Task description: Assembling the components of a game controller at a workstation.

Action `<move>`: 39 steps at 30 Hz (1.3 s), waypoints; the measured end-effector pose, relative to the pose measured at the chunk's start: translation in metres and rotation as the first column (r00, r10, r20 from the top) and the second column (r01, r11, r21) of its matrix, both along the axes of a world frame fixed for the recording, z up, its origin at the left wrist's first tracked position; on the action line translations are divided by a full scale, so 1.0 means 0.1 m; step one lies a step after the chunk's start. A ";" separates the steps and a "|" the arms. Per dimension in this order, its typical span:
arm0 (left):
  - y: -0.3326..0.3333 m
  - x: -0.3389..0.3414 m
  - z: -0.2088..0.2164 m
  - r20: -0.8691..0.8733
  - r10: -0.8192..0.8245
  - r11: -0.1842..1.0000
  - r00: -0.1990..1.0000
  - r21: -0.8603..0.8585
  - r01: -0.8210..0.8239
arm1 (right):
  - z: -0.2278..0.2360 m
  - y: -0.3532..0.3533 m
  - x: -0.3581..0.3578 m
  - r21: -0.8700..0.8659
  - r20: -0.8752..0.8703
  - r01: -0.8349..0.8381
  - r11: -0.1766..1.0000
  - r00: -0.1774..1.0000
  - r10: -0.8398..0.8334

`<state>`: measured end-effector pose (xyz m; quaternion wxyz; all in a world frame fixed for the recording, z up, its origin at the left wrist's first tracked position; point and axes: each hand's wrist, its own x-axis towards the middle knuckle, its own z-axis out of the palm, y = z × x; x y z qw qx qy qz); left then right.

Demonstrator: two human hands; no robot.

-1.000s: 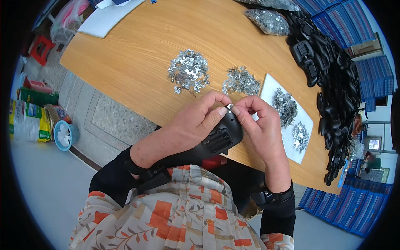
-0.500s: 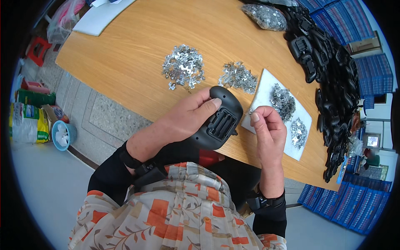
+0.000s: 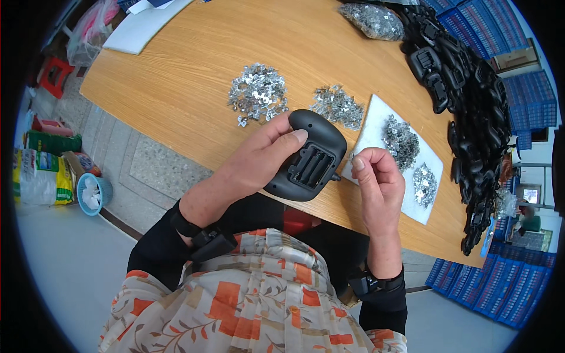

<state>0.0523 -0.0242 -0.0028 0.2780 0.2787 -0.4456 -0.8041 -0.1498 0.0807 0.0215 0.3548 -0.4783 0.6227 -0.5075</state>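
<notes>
My left hand [image 3: 254, 160] is closed round a black game controller [image 3: 329, 141], thumb on its back shell. The open battery compartment faces up, with slots and small metal parts inside. To the right of the controller, apart from it, my right hand [image 3: 379, 182] pinches thumb against forefinger. A tiny bit shows at its fingertips, too small to make out. Past the hands lie a large pile of small metal contact plates [image 3: 258, 91] and a smaller pile of metal contacts [image 3: 337, 107]. A white foam sheet [image 3: 376, 126] beside my right hand bears a dark metal spring-like heap [image 3: 400, 143] and a small contact pile [image 3: 424, 185].
A long heap of black controller shells [image 3: 465, 112] lines the table's right side. A clear bag of metal parts [image 3: 372, 22] lies at the far edge. Blue stacks [image 3: 479, 288] stand beyond the table. On the floor at left are a blue basket [image 3: 94, 194] and a red stool [image 3: 56, 77].
My left hand has raised the controller slightly away from me and turned it a little. My right hand stays nearly where it was, still pinched.
</notes>
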 end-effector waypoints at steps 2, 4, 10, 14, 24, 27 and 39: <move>-0.01 0.03 0.02 0.001 -0.001 0.999 1.000 -0.054 0.001 | 0.00 -0.01 0.04 -0.007 0.037 0.004 1.000 0.999 -0.004; -0.03 0.06 0.02 0.002 -0.035 0.984 0.999 -0.174 0.035 | 0.00 -0.02 0.04 -0.014 0.070 0.010 1.000 0.998 -0.009; -0.01 0.03 -0.02 -0.089 0.015 0.994 0.996 -0.111 -0.025 | -0.04 -0.06 -0.02 -0.003 0.284 0.039 0.999 0.958 -0.037; -0.02 0.01 -0.03 -0.091 0.065 0.993 0.994 -0.095 -0.074 | -0.05 -0.06 -0.05 0.030 0.380 0.070 0.997 0.922 -0.076; 0.08 -0.21 -0.04 -0.161 0.308 0.947 0.938 0.143 -0.287 | -0.03 -0.04 0.14 0.009 0.427 0.222 0.975 0.881 -0.204; 0.15 -0.26 -0.06 -0.160 0.313 0.942 0.936 0.177 -0.284 | -0.04 0.01 0.07 0.043 0.497 0.077 0.996 0.863 -0.088; -0.15 -0.10 0.20 0.056 -0.396 0.903 0.917 -0.157 0.399 | 0.39 0.13 -0.32 0.204 0.267 -0.305 0.930 0.931 0.247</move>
